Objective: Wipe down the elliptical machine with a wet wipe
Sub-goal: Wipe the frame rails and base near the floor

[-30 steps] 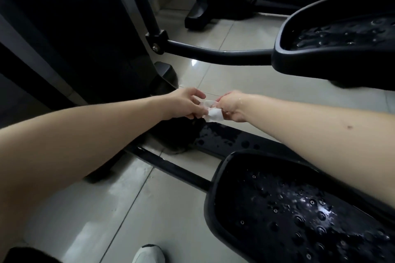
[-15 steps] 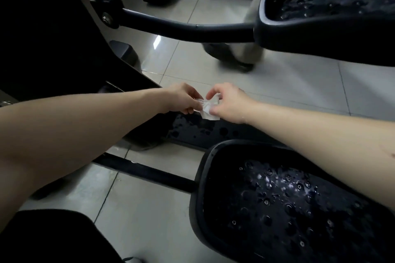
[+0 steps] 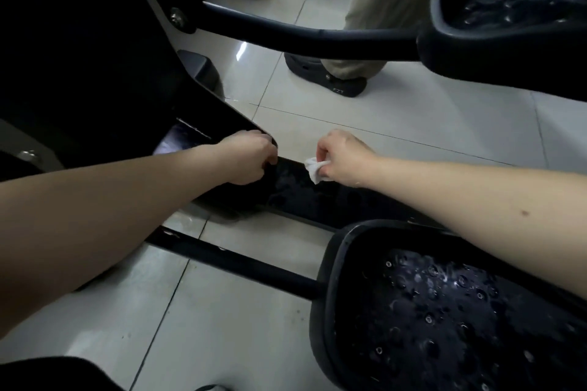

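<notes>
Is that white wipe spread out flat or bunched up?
Bunched up: the wipe is a crumpled wad pinched in the right hand.

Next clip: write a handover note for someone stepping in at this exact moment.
Left hand: curled at the black cover edge, grip unclear.
Right hand: pinches the crumpled wipe over the floor rail.
Near pedal, far pedal and floor rail carry droplets, so probably wiped.
Left: black cover and pedal arm show no droplets.
A bystander's shoe stands beyond the floor rail.
</notes>
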A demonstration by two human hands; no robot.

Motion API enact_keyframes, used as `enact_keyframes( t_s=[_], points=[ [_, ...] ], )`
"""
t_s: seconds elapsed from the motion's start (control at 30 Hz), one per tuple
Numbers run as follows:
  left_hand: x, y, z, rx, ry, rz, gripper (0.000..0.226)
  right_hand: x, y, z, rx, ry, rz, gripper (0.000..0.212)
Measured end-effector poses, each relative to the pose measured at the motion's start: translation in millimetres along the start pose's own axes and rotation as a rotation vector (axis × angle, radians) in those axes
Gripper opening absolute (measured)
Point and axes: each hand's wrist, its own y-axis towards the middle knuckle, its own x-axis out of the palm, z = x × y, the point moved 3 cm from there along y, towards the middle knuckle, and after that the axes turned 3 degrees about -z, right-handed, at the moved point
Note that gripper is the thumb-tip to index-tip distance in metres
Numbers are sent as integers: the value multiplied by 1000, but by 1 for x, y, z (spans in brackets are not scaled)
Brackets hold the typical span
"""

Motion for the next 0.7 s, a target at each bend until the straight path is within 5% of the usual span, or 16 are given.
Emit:
enact_keyframes(
  t_s=[0.2,0.7],
  points=[
    [-2,-12,-8,-8,476,33,27,26,39,-28,9,47,-8,28],
    [-5,4,-5,-47,448,-14,20,55,56,-21,-232,-48,-142,8]
  ],
)
